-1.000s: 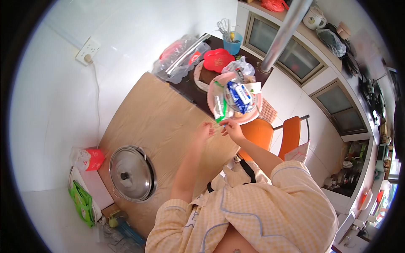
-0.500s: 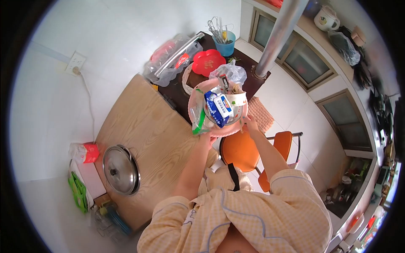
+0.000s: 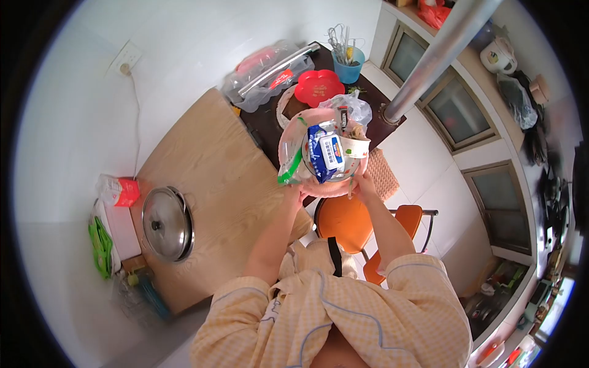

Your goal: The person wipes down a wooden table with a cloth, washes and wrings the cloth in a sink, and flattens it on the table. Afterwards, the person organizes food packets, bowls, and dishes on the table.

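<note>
Both my hands hold a pink basin (image 3: 336, 189) by its near rim, in front of me and over the edge of the dark table. My left hand (image 3: 296, 195) grips the rim's left side; my right hand (image 3: 365, 186) grips it at the right, fingers partly hidden beneath. Inside lie a blue-and-white pack of wipes (image 3: 326, 154), a white patterned paper bowl (image 3: 356, 148) and a clear bag with a green strip (image 3: 291, 169). A small dark-and-red packet (image 3: 343, 116) stands up at the back.
The dark table (image 3: 268, 140) bears a red flower-shaped plate (image 3: 319, 89), a blue cup of utensils (image 3: 348, 69) and plastic bags. A wooden table (image 3: 224, 190) at left carries a lidded pan (image 3: 165, 224). An orange chair (image 3: 343, 224) stands below; a metal pole (image 3: 435, 61) rises at right.
The view has turned slightly, so the tables and plate appear shifted. The basin stays in both hands and sits a little further right in the picture, its contents much the same.
</note>
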The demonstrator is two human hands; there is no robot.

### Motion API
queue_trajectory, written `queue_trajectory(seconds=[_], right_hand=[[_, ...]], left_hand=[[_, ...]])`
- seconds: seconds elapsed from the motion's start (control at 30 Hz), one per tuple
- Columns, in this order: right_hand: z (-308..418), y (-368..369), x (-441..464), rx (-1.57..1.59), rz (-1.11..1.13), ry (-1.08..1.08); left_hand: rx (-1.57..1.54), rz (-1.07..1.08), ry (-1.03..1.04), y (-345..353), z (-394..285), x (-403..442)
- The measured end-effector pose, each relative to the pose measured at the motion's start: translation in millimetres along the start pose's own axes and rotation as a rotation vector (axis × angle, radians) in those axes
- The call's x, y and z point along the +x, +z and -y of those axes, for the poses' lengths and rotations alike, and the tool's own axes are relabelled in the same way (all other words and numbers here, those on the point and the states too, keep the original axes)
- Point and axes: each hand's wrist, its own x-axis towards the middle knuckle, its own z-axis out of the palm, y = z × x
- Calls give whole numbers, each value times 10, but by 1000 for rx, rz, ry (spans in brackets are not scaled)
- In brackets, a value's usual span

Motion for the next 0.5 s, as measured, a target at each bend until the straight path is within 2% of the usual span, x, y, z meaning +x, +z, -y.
queue_trajectory(seconds=[0.23, 0.37, 0.5], right_hand=[[500, 589, -410, -34, -28, -144], [660, 941, -461, -8, 124, -174], [628, 1309, -416, -35, 139, -141]], left_hand=[[59, 97, 97, 222, -473, -73], [53, 102, 178, 379, -876, -294], [65, -6, 197, 175, -1144, -336]])
